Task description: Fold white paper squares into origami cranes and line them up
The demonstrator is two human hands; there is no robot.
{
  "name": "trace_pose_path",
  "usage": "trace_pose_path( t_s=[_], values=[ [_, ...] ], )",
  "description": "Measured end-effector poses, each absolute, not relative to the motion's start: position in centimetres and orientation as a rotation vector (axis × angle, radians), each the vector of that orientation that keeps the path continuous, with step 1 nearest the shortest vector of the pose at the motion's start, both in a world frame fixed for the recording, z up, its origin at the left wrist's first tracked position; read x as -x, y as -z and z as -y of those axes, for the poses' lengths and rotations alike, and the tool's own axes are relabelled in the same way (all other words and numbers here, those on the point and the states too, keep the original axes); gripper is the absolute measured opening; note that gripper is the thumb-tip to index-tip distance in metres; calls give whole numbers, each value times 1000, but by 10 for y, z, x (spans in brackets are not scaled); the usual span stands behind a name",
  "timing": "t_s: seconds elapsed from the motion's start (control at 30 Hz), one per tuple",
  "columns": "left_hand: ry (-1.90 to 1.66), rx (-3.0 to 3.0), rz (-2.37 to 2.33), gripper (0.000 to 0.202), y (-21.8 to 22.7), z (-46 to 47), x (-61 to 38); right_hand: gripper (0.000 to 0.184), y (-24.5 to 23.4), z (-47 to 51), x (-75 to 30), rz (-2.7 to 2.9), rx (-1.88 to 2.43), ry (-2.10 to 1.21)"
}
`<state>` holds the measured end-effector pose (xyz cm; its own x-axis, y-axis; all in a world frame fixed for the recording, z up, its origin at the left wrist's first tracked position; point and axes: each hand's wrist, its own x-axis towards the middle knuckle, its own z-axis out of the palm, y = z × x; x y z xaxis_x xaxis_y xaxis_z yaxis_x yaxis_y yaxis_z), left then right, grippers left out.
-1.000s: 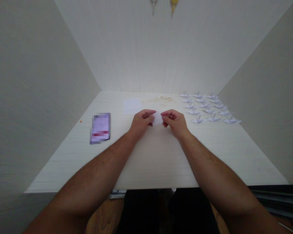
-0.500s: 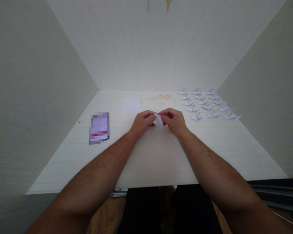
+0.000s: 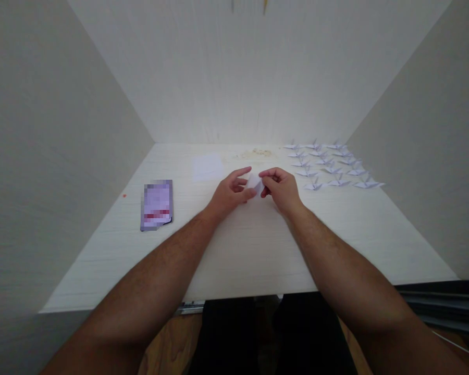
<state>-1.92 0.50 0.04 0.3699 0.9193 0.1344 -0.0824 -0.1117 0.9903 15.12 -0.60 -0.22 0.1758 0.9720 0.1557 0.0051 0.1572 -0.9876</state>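
A small folded piece of white paper (image 3: 254, 183) is held between my two hands, over the middle of the table. My left hand (image 3: 233, 190) has its thumb on the paper's lower left side, and its index finger is stretched out above. With thumb and index finger, my right hand (image 3: 280, 187) pinches the paper's right edge. Several white paper cranes (image 3: 332, 169) stand in rows to the right of my hands. Beyond my left hand lies a flat stack or sheet of white paper (image 3: 208, 167).
On the left of the white table (image 3: 254, 260) lies a tablet-like flat thing (image 3: 157, 204), its face blurred out. A small orange speck (image 3: 124, 196) is near the left edge. Brownish marks (image 3: 260, 152) show at the back. Walls enclose the table at the back and both sides.
The folded paper has turned, showing a flatter, wider face. My left index finger has lifted away from it and stretched out. My right hand keeps its pinch.
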Motion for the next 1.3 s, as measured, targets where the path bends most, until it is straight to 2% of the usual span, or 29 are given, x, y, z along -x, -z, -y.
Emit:
trace_pose_path(
  t_s=[0.1,0.27,0.47,0.53,0.83,1.3],
  values=[
    [-1031,-1473,-831,68,0,-4,19,12,3,5,-151,1128,1156,-991],
    [-989,-1421,-915,47,0,-3,17,16,-2,7,-151,1164,1144,-996],
    [-1095,-1216,-950,33,-4,-3,15,54,-5,15,-148,1477,1039,-944],
    [-1102,-1187,-959,32,-5,-3,14,60,-1,15,-146,1530,1048,-901],
    [-1212,-916,-915,23,5,-17,15,34,7,4,-150,1327,1175,-858],
    [-1076,-800,-742,39,-6,-16,25,27,1,3,-153,1108,1132,-992]
  ],
)
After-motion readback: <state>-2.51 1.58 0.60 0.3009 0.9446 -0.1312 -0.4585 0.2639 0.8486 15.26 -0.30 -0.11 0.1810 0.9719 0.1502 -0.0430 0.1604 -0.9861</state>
